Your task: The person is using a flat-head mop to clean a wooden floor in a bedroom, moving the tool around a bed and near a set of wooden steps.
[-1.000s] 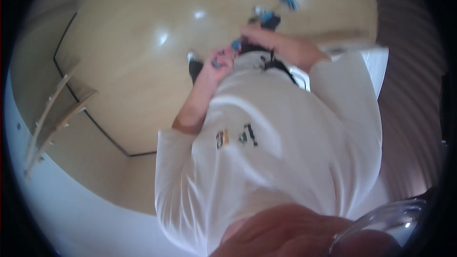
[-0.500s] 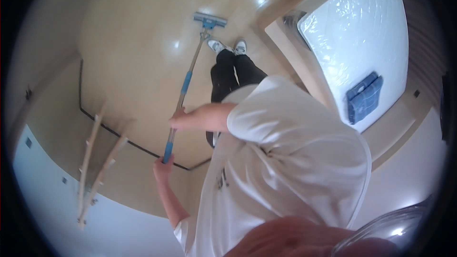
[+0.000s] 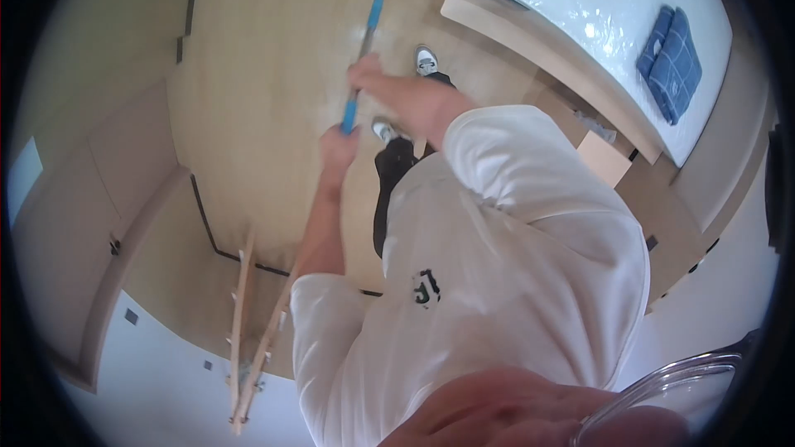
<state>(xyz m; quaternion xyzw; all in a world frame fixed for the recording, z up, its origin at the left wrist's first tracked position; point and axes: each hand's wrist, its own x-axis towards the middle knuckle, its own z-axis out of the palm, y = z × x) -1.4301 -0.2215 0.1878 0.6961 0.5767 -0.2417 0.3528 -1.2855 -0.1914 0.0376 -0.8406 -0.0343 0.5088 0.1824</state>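
So, largest: pale, smooth floor (image 3: 265, 74). Right: glossy film-wrapped mattress (image 3: 580, 8) on a wooden bed frame (image 3: 546, 45), film probably left on against dirt. Metal mop pole (image 3: 367, 40) slants forward over the floor, far end cut by the top edge. Folded blue checked blanket (image 3: 677, 74) on the mattress. My right hand (image 3: 364, 73) wraps mid-pole, left hand (image 3: 339, 147) the butt end, spaced presumably for leverage. Smallest: blue tubular grips (image 3: 375, 12).
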